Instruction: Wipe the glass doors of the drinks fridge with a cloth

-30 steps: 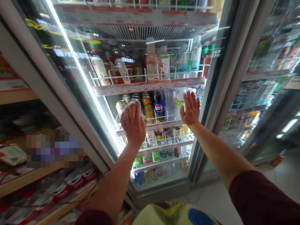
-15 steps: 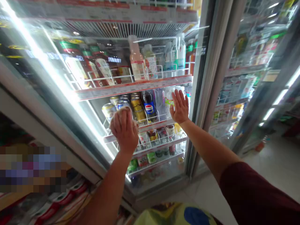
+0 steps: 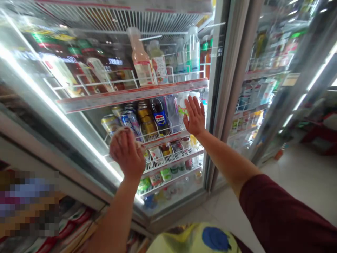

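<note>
- One tall glass door (image 3: 181, 208) fronts the cooler; its pane looks partway through a wipe, though which parts are done and which are left cannot be told through the glare and reflections.
- Several wire shelves (image 3: 137, 95) of bottles and cans show through it.
- Left hand (image 3: 127, 153): fingers bent over a bunched cloth, pressing it at the pane's lower left, before the cans.
- Right hand (image 3: 195, 117): bare, flat, fingers slightly spread, near the pane's right edge.
- Cloth (image 3: 139, 143): crumpled, mostly hidden beneath the left hand; the wiping appears unfinished.
</note>
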`<state>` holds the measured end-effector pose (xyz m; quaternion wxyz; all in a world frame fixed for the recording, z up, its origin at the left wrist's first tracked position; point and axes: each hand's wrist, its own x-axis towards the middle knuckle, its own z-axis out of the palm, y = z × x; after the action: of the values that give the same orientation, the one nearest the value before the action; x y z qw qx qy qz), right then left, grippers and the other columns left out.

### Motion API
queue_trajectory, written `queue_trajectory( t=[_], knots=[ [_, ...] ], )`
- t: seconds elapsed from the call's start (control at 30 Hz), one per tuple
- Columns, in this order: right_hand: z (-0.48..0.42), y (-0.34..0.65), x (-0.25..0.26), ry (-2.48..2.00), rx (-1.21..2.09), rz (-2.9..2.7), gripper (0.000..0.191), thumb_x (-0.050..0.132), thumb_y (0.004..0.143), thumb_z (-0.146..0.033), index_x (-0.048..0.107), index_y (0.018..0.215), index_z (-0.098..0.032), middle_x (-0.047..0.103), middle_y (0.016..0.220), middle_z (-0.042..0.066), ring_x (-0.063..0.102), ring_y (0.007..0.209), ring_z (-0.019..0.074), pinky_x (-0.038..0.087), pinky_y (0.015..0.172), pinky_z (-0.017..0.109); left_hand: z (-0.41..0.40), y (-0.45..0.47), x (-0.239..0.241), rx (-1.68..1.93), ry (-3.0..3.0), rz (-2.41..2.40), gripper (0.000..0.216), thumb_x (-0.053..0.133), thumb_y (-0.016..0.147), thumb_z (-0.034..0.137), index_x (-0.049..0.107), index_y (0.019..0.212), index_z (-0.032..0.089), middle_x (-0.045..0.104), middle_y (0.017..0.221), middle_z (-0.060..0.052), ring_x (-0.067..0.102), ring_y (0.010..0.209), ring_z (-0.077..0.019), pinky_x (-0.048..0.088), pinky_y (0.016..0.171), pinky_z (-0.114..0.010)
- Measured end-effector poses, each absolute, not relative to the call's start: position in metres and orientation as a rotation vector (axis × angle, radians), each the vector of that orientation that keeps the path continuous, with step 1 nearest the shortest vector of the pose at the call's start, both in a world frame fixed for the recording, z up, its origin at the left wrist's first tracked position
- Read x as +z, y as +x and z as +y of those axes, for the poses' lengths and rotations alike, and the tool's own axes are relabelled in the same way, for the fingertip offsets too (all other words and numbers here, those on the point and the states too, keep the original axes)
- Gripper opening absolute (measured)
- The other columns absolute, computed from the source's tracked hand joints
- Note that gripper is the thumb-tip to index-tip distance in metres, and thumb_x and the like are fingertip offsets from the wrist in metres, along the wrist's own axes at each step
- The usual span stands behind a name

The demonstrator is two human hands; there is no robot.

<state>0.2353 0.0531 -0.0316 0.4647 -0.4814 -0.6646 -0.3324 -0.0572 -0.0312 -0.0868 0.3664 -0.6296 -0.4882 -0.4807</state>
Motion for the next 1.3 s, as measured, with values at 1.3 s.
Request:
queue_trajectory(
  t=[1.3],
  knots=[
    [0.055,0.236,-0.027,-1.285,-0.901,-1.681,0.060,0.031,0.103,-0.034,0.026,0.163,-0.027,0.032,0.169,-0.002,0.016,0.161,0.0206,0.013,0.134,0.047,-0.013,-0.039,0.001,-1.316,-1.695,-1.173,0.075,0.050,0.095,0.040,0.020,0.164,0.032,0.020,0.171,0.002,0.013,0.158,-0.0390,0.013,0.126,-0.068]
  ],
)
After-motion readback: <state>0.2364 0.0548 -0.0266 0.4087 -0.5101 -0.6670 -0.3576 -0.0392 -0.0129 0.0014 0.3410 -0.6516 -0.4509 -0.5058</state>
